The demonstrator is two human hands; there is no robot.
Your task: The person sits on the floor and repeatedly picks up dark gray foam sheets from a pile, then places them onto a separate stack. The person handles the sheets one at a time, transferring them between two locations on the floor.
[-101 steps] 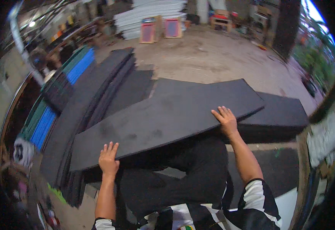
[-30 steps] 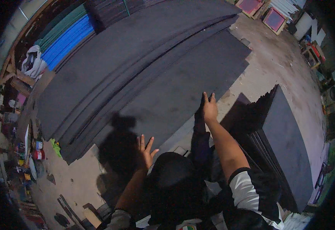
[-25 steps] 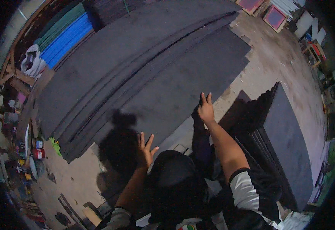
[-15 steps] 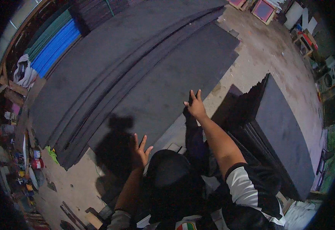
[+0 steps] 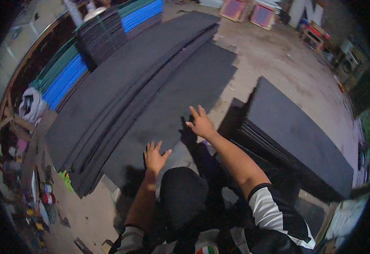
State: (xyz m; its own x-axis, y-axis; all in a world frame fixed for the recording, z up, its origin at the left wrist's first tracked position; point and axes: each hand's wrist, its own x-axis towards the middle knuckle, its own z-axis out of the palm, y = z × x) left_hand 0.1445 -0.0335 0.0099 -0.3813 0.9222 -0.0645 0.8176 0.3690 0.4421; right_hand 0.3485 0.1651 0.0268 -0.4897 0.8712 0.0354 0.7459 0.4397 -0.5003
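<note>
- Near the centre, the left hand (image 5: 156, 159), grip spread and holding nothing, is over a flat, matte dark-grey sheet (image 5: 164, 110).
- Slightly farther right, the right hand (image 5: 202, 125), grip likewise spread, bare.
- The sheet lies just right of a long dark-grey panel stack (image 5: 125, 80).

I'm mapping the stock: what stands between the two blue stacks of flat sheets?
In the head view, a dark layered stack stands between the nearer blue stack and the farther blue stack.
</note>
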